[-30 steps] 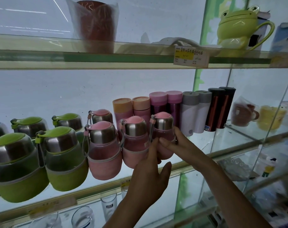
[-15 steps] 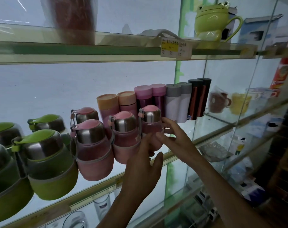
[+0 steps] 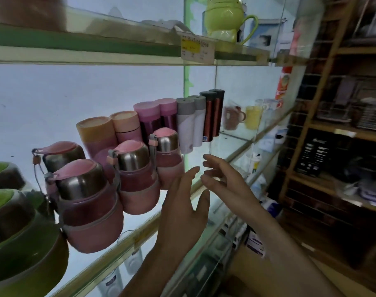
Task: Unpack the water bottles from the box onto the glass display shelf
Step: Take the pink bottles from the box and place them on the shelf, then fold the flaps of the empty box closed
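Neither hand grips anything. The left hand (image 3: 182, 211) is raised with its fingers straight, the fingertips just beside the lower right side of the rightmost pink bottle (image 3: 166, 155); whether they touch it cannot be told. The right hand (image 3: 223, 181) hangs a little further right, fingers loosely spread, apart from the bottle.

That bottle stands upright near the front edge of the glass shelf (image 3: 232, 142), at the right end of a row of pink bottles: a middle one (image 3: 135, 179), a nearest one (image 3: 88, 202), and a fourth (image 3: 62, 153) behind them. Green bottles (image 3: 17, 232) fill the left end of the shelf, and slim flasks (image 3: 182, 123) line the back edge.

With both hands free, this bottle looks placed, and the shelf is already well stocked. Bare glass is left toward the right end, so more could fit there. The box is not in view, so how many bottles are left to unpack cannot be judged.

As for writing, a price tag (image 3: 196, 48) hangs on the front edge of the upper shelf, with a yellow band and dark lines of print too blurred to read. A small blue sticker (image 3: 205, 138) at the foot of a flask and a yellow strip (image 3: 142, 237) on the front edge of the glass shelf are likewise illegible. No brand name can be made out on any bottle.
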`<move>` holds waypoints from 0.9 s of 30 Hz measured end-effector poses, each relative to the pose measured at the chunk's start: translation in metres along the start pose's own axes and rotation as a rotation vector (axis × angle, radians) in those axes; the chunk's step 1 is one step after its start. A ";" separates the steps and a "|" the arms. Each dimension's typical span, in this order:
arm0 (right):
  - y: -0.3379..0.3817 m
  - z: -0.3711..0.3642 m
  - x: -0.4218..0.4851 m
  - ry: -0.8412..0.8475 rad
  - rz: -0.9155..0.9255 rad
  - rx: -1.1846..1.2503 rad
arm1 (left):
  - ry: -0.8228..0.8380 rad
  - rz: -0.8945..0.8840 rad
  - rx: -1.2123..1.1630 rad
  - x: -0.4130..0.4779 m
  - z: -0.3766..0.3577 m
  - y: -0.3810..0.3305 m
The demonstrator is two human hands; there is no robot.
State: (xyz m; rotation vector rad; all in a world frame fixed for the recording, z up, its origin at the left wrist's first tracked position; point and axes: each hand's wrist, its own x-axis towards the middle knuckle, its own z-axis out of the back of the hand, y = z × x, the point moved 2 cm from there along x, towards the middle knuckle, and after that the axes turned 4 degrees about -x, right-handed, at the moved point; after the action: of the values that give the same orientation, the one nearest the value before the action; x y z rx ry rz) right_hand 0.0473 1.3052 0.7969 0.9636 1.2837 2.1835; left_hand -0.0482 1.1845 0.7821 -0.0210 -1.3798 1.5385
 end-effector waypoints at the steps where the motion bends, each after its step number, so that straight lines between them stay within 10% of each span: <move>1: -0.002 0.002 -0.007 -0.018 -0.018 -0.003 | 0.024 -0.014 -0.022 -0.002 -0.003 -0.001; 27: -0.133 0.033 -0.214 -0.220 -0.743 -0.138 | 0.768 0.261 -0.111 -0.126 -0.141 0.090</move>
State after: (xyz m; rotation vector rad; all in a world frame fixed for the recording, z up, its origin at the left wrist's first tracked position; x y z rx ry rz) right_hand 0.2171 1.2472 0.6168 0.5273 1.1269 1.5196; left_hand 0.0381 1.2189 0.5943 -0.8042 -0.8531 1.4300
